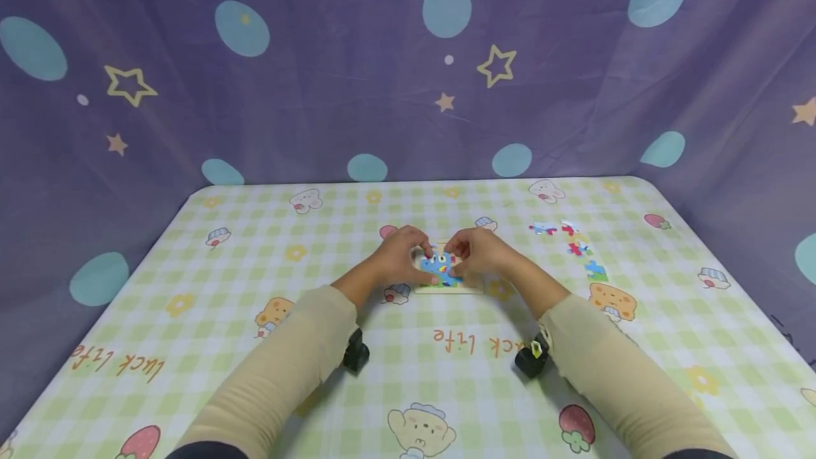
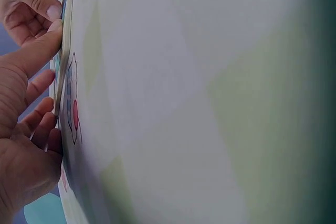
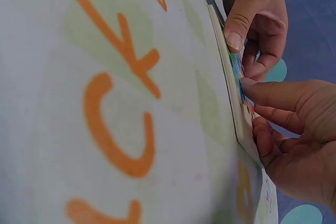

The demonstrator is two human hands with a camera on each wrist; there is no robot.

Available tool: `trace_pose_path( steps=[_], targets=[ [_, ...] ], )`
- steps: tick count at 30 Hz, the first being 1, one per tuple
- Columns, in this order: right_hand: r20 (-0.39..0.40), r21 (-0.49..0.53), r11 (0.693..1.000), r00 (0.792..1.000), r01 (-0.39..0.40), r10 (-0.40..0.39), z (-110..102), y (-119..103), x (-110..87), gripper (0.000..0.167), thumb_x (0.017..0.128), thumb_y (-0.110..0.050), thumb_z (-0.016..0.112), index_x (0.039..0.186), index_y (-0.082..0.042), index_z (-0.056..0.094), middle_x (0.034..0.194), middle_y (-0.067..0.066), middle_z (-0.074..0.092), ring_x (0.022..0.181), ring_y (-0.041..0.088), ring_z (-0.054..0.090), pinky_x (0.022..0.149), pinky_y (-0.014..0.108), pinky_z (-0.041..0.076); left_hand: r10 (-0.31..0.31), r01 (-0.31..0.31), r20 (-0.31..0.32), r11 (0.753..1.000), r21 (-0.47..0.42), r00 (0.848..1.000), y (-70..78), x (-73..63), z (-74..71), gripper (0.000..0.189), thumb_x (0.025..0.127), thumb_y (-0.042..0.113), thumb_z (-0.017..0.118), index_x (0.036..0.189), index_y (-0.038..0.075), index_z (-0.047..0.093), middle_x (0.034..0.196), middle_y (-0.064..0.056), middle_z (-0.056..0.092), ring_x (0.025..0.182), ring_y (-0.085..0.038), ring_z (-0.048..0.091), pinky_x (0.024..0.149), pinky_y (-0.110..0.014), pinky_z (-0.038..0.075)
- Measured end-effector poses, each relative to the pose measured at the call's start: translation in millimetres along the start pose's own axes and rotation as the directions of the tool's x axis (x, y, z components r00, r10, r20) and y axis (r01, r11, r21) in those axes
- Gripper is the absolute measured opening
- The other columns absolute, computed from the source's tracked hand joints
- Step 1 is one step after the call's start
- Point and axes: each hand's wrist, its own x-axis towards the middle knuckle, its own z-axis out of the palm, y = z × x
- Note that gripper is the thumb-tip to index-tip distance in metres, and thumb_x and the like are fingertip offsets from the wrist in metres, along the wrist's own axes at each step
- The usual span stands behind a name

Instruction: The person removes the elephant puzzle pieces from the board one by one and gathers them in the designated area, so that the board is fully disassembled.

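A wooden puzzle tray (image 1: 448, 290) lies flat on the table, and a partly assembled jigsaw puzzle (image 1: 440, 264), mostly blue with green along its near side, sits in it. From the left, my left hand (image 1: 403, 258) curves over the puzzle, its thumb on the near pieces and its fingers at the far side. Opposite it, my right hand (image 1: 486, 255) holds the puzzle's right part between thumb and fingers. In the right wrist view the right thumb (image 3: 273, 94) presses on the pieces close to the left thumb (image 3: 235, 35). The fingers hide much of the puzzle.
To the right of the tray lie several loose jigsaw pieces, among them a blue-and-green piece (image 1: 596, 270), a red piece (image 1: 579, 248) and a blue-and-red piece (image 1: 543, 229). A checked tablecloth (image 1: 223, 317) covers the table. Behind it hangs a purple curtain (image 1: 331, 91).
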Motion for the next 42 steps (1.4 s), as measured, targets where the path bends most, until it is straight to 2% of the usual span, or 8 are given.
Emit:
trace_pose_path(
  steps=[3, 8, 13, 18, 23, 30, 36, 42],
  targets=[
    [-0.005, 0.002, 1.0, 1.0, 0.006, -0.006, 0.8, 0.4, 0.3, 0.035, 0.075, -0.006, 0.083, 0.105, -0.002, 0.066, 0.092, 0.007, 0.061, 0.085, 0.02, 0.054, 0.078, 0.033, 0.047, 0.007, -0.007, 0.001, 1.0, -0.011, 1.0, -1.0, 0.0, -0.3, 0.035, 0.072, 0.028, 0.089, 0.093, 0.011, 0.066, 0.127, -0.01, 0.052, 0.121, -0.027, 0.048, 0.104, -0.041, 0.039],
    [-0.015, 0.051, 0.998, 0.999, 0.03, -0.03, 2.5, 0.5, 0.0, 0.037, 0.074, -0.001, 0.083, 0.104, -0.002, 0.062, 0.089, 0.008, 0.06, 0.08, 0.019, 0.054, 0.073, 0.031, 0.047, -0.008, 0.008, 0.004, 1.0, -0.019, 1.0, -2.8, 0.1, -0.4, 0.034, 0.072, 0.029, 0.089, 0.092, 0.012, 0.066, 0.13, -0.01, 0.051, 0.123, -0.027, 0.046, 0.106, -0.04, 0.038],
    [-0.025, 0.117, 0.992, 0.999, 0.05, -0.047, 2.7, 1.6, -1.7, 0.037, 0.074, 0.006, 0.079, 0.104, -0.003, 0.059, 0.086, 0.01, 0.062, 0.076, 0.018, 0.057, 0.071, 0.03, 0.049, 0.003, -0.003, 0.004, 1.0, -0.02, 1.0, -2.7, 0.4, -0.1, 0.034, 0.072, 0.029, 0.088, 0.092, 0.011, 0.067, 0.131, -0.01, 0.051, 0.124, -0.027, 0.046, 0.106, -0.04, 0.037],
    [-0.064, 0.157, 0.983, 0.994, 0.098, -0.089, 1.2, 5.0, -4.0, 0.023, 0.083, 0.01, 0.068, 0.103, 0.0, 0.062, 0.085, 0.012, 0.065, 0.074, 0.018, 0.06, 0.066, 0.027, 0.048, 0.006, -0.006, 0.0, 1.0, -0.012, 1.0, -1.8, 0.5, 0.0, 0.033, 0.073, 0.028, 0.088, 0.092, 0.011, 0.068, 0.132, -0.011, 0.051, 0.124, -0.028, 0.046, 0.106, -0.041, 0.037],
    [-0.102, 0.268, 0.954, 0.988, 0.136, -0.112, 1.0, 8.7, -4.9, 0.017, 0.085, 0.013, 0.061, 0.101, 0.007, 0.063, 0.086, 0.019, 0.064, 0.075, 0.02, 0.061, 0.064, 0.024, 0.05, -0.001, 0.001, -0.006, 1.0, -0.006, 1.0, -2.8, 0.9, 0.3, 0.033, 0.072, 0.028, 0.088, 0.092, 0.011, 0.068, 0.132, -0.011, 0.051, 0.124, -0.028, 0.045, 0.107, -0.041, 0.036],
    [-0.136, 0.396, 0.912, 0.989, 0.104, -0.054, 1.6, 13.8, -7.2, 0.016, 0.088, 0.012, 0.062, 0.103, 0.012, 0.061, 0.085, 0.017, 0.064, 0.073, 0.019, 0.064, 0.069, 0.03, 0.057, 0.001, -0.001, -0.006, 1.0, -0.011, 1.0, -2.7, 0.1, 0.6, 0.034, 0.072, 0.028, 0.088, 0.092, 0.01, 0.067, 0.132, -0.011, 0.051, 0.124, -0.028, 0.045, 0.107, -0.041, 0.036],
    [-0.156, 0.423, 0.902, 0.988, 0.085, -0.02, -2.1, 17.2, -12.6, 0.018, 0.089, 0.01, 0.062, 0.107, 0.011, 0.062, 0.088, 0.015, 0.065, 0.076, 0.017, 0.065, 0.072, 0.031, 0.057, -0.001, 0.001, -0.006, 1.0, -0.005, 1.0, -2.4, -0.1, 0.5, 0.034, 0.072, 0.029, 0.089, 0.091, 0.011, 0.067, 0.132, -0.011, 0.051, 0.124, -0.028, 0.046, 0.107, -0.039, 0.036],
    [-0.173, 0.443, 0.892, 0.985, 0.095, -0.019, -7.3, 17.6, -20.5, 0.02, 0.089, 0.008, 0.063, 0.109, 0.011, 0.062, 0.091, 0.018, 0.065, 0.078, 0.017, 0.065, 0.075, 0.031, 0.057, -0.006, 0.006, -0.008, 1.0, -0.004, 1.0, -2.6, -0.2, 0.6, 0.034, 0.071, 0.029, 0.089, 0.09, 0.011, 0.067, 0.133, -0.01, 0.051, 0.125, -0.028, 0.045, 0.107, -0.04, 0.036]
  ],
)
